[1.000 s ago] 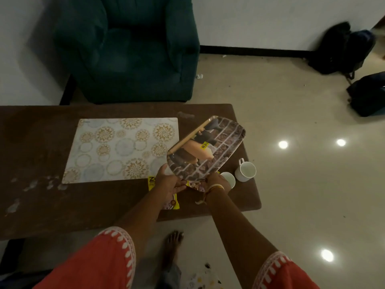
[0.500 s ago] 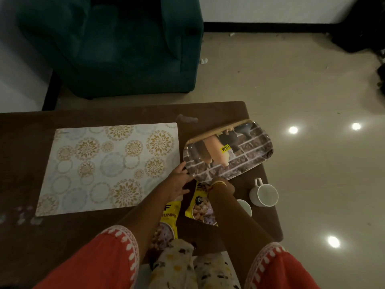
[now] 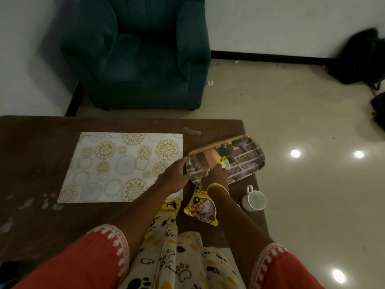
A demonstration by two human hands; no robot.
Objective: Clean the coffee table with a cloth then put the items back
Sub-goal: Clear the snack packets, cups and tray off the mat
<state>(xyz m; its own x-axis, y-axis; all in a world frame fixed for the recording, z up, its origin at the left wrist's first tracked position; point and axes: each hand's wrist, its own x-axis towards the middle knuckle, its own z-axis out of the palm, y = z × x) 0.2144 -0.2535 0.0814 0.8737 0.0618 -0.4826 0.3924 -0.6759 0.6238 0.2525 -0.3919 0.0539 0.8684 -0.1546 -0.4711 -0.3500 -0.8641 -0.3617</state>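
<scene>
both hands on the printed tray [image 3: 245, 161] at the right end of the dark bench [image 3: 41, 163]. left hand [image 3: 176, 174] grasping the tray's left rim, fingers curled round it. right hand [image 3: 216, 176] pinching the near rim, bangles at the wrist. just left of the tray, a patterned placemat [image 3: 116, 165] lying flat. nearer, two yellow snack packets [image 3: 201, 207], one half hidden under the left arm. white mug [image 3: 254, 200] upright by the bench's right edge. pale smudges [image 3: 31, 203] on the bench, far left.

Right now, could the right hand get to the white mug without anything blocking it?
Probably yes: the mug stands alone just right of the right hand, which would first have to leave the tray.
</scene>
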